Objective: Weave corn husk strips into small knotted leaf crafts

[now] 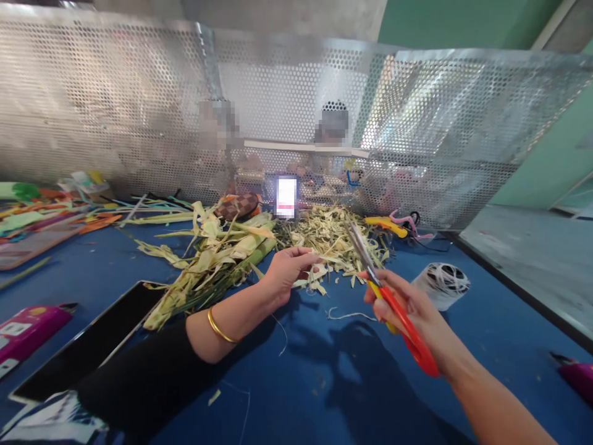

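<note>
My right hand (403,300) grips scissors (365,250) with red and yellow handles, their blades pointing up and away over the blue table. My left hand (291,269), a gold bangle at its wrist, is closed in a pinch beside the pile of husk scraps (331,232). What sits between those fingertips is too small to make out. Thin white thread hangs below them. Left of that hand lies a bundle of dry corn husks (222,259). A spool of white thread (442,284) stands beside my right hand.
A perforated metal screen (287,86) closes off the back, with people behind it. A lit phone (286,196) leans there. At the left lie a black tablet (92,340), a magenta tool (32,330) and coloured strips (41,216). A yellow-handled tool (386,224) is back right.
</note>
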